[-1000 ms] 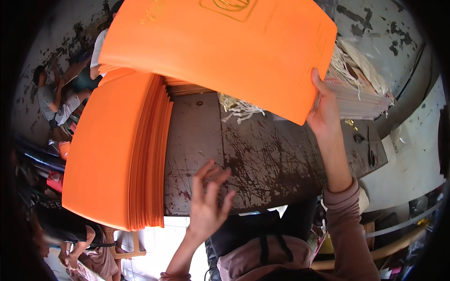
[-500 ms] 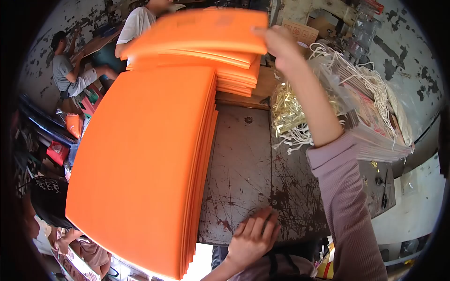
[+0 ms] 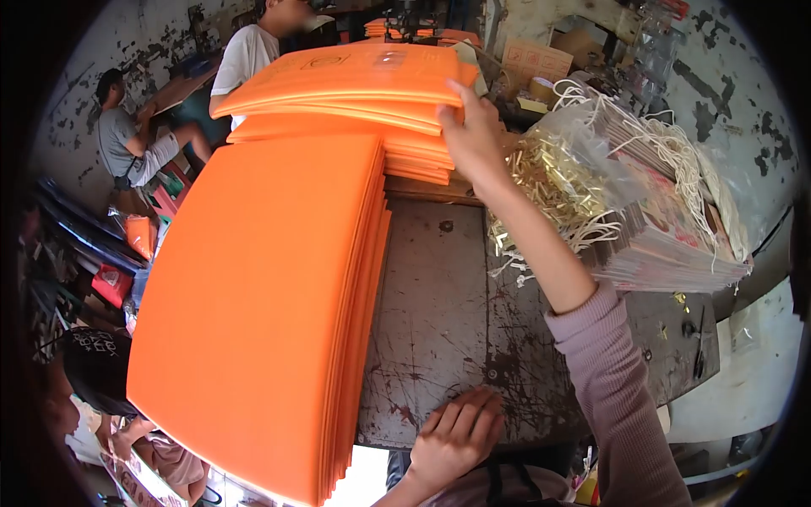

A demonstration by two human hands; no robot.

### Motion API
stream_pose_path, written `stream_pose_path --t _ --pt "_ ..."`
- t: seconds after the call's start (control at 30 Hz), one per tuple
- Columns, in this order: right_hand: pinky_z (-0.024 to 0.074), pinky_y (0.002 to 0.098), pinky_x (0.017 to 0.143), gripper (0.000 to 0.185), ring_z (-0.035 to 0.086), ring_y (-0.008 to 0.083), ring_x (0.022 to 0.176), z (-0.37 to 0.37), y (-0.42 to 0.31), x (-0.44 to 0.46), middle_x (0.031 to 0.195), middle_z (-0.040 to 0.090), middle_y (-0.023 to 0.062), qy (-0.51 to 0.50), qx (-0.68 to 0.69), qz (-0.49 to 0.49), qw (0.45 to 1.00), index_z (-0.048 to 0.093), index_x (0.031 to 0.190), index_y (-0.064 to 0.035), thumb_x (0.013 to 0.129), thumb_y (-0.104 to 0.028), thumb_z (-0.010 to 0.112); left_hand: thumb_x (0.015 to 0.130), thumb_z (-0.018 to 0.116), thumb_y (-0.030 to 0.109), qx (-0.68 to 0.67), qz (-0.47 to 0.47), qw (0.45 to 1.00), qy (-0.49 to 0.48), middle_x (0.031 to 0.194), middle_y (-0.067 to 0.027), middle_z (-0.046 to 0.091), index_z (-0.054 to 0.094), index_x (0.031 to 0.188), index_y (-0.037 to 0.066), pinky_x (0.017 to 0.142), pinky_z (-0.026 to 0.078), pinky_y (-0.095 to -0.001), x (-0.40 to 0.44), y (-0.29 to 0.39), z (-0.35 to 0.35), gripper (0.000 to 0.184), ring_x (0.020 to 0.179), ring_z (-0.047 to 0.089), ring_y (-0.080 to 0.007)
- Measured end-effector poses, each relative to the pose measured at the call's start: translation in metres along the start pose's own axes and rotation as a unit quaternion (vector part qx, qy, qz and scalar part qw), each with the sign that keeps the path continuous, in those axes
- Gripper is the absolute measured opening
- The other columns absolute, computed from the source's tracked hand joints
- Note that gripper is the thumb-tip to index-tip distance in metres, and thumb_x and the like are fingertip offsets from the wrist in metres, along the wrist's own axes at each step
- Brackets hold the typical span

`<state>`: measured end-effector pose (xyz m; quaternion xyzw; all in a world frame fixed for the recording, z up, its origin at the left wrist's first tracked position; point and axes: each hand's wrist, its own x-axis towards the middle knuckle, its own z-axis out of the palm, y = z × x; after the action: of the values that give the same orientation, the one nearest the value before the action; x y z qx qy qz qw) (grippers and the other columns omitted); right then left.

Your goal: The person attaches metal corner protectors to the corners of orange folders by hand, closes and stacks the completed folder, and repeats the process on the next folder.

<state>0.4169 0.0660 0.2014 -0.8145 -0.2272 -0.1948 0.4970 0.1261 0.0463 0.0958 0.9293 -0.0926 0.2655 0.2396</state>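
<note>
My right hand [image 3: 475,139] is at the right end of the far stack of orange folded sheets or bags [image 3: 338,76], which has printed marks on top. Its thumb and forefinger are apart and touch the stack's corner; the other fingers are partly hidden. In front of that stack, a taller pile of plain orange folded pieces [image 3: 253,296] covers the left of the worn table [image 3: 431,279]. My left hand [image 3: 460,431] lies palm down on the table's near edge, fingers loosely bent, holding nothing.
On the right are a clear bag of gold-coloured pieces [image 3: 549,182] and a bundle of paper bags with white cord handles [image 3: 676,220]. Scissors [image 3: 699,342] lie at the table's right end. People sit at the far left [image 3: 122,135], behind the stack [image 3: 249,55] and at the lower left [image 3: 97,363].
The orange piece my right hand held raised has come down onto the far stack. My right hand has moved lower and left, its fingers parting. My left hand stays nearly still.
</note>
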Motion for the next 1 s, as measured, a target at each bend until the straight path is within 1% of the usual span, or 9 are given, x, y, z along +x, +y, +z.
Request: stream_pose_path --t 0.1,0.2,0.27,0.33,0.47,0.57,0.73,0.8,1.0 --pt "0.0263 0.0491 0.1 0.043 0.031 0.0402 0.122 -0.021 0.005 -0.051 0.123 0.037 0.0252 -0.006 -0.055 -0.178 0.982 0.04 0.121 -0.0053 0.082 -0.011 0.057 0.071 0.067 0.017 0.005 0.001 1.0 0.007 0.096 0.0022 0.061 0.062 0.09 0.012 0.069 0.047 -0.0235 0.0 0.001 0.002 0.02 0.083 0.06 -0.0111" --pt "0.0267 0.0494 0.102 0.047 0.029 0.0418 0.126 -0.065 0.004 -0.122 0.128 0.034 0.0238 -0.25 -0.062 -0.185 0.948 0.036 0.124 -0.0026 0.084 -0.014 0.057 0.07 0.068 0.016 0.008 -0.006 1.0 0.011 0.094 0.0019 0.061 0.062 0.088 0.012 0.07 0.047 -0.0255 0.001 0.007 -0.002 0.019 0.082 0.06 -0.013" --pt "0.0316 0.0496 0.1 0.05 0.025 0.0537 0.122 -0.107 0.002 -0.169 0.133 0.02 0.0354 -0.405 -0.037 -0.111 0.907 0.039 0.124 -0.0026 0.084 -0.024 0.059 0.07 0.068 0.015 0.005 0.004 1.0 -0.013 0.093 0.0003 0.061 0.062 0.087 0.011 0.071 0.047 -0.0281 -0.001 0.006 -0.005 0.018 0.084 0.059 -0.0156" --pt "0.0308 0.0509 0.1 0.056 0.025 0.0552 0.122 -0.144 0.013 -0.207 0.135 0.005 0.0406 -0.497 -0.1 -0.141 0.851 0.04 0.127 -0.0048 0.082 -0.032 0.06 0.069 0.069 0.012 0.005 0.017 1.0 -0.024 0.094 -0.0015 0.06 0.063 0.085 0.009 0.073 0.047 -0.0304 -0.006 0.007 -0.015 0.018 0.087 0.059 -0.0176" --pt "0.0236 0.0496 0.104 0.053 0.027 0.0386 0.129 -0.201 0.03 -0.266 0.144 0.016 0.0213 -0.419 -0.152 -0.179 0.877 0.036 0.134 -0.0196 0.086 -0.035 0.053 0.067 0.067 0.01 0.119 0.1 0.988 -0.006 0.102 -0.0053 0.058 0.063 0.091 0.008 0.078 0.044 -0.0337 -0.016 0.012 -0.065 0.025 0.093 0.057 -0.0203" --pt "0.0221 0.0469 0.105 0.05 0.031 0.0278 0.129 -0.226 0.033 -0.293 0.142 0.028 0.0107 -0.338 -0.242 -0.157 0.896 0.039 0.133 -0.0198 0.087 -0.038 0.05 0.069 0.063 0.006 0.28 0.009 0.952 0.122 0.11 -0.0096 0.054 0.061 0.102 0.007 0.086 0.041 -0.0396 -0.023 0.016 -0.109 0.033 0.102 0.053 -0.0262" --pt "0.0249 0.0448 0.104 0.049 0.035 0.0261 0.126 -0.229 0.039 -0.304 0.136 0.039 0.0087 -0.272 -0.224 -0.155 0.923 0.045 0.128 -0.0172 0.086 -0.041 0.05 0.079 0.057 0.018 0.414 -0.089 0.898 0.118 0.123 -0.013 0.049 0.053 0.118 0.006 0.093 0.035 -0.0461 -0.015 0.01 -0.152 0.041 0.111 0.047 -0.0326" --pt "0.0254 0.0445 0.104 0.048 0.035 0.0251 0.126 -0.228 0.043 -0.306 0.136 0.039 0.0084 -0.257 -0.215 -0.164 0.928 0.046 0.127 -0.0166 0.086 -0.041 0.05 0.081 0.055 0.017 0.292 -0.099 0.945 0.112 0.121 -0.0137 0.051 0.051 0.12 0.004 0.094 0.034 -0.0438 -0.022 -0.007 -0.152 0.041 0.111 0.047 -0.0316" --pt "0.0253 0.0426 0.104 0.047 0.036 0.0242 0.126 -0.227 0.048 -0.311 0.135 0.041 0.0085 -0.228 -0.212 -0.174 0.934 0.047 0.126 -0.0161 0.086 -0.041 0.05 0.084 0.054 0.018 0.279 -0.059 0.95 0.126 0.112 -0.0149 0.057 0.057 0.113 0.002 0.091 0.037 -0.0418 -0.019 -0.014 -0.159 0.033 0.106 0.05 -0.0329"
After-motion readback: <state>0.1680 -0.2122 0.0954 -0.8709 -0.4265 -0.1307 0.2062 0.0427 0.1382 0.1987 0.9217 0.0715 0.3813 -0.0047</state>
